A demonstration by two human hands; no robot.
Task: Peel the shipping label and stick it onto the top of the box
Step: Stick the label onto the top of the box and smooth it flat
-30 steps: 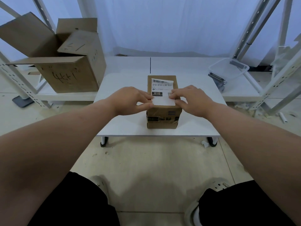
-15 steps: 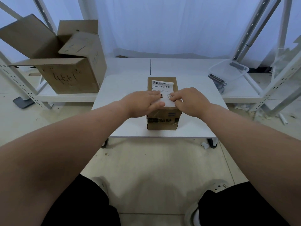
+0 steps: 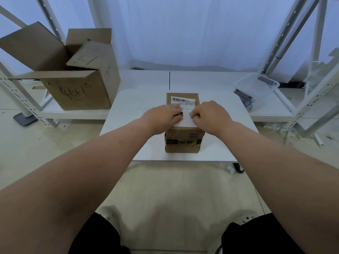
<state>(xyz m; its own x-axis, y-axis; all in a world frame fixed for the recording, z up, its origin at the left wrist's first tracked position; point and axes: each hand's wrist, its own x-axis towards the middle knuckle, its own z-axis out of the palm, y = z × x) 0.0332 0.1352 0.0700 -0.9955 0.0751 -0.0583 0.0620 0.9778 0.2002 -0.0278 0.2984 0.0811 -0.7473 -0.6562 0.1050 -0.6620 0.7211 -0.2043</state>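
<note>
Bench (image 3: 128, 107): white, carries box (image 3: 183, 142).
Label (image 3: 185, 101): likely thin, limp, tacky; take by edges.
Left hand (image 3: 161, 116): flat, pressing Label.
Right hand (image 3: 211, 116): curled; grip unclear.

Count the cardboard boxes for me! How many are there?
2. A small box sits on the white table, wearing a label on top. A big open box stands on the low shelf at the left. Another could hide inside it.
</note>
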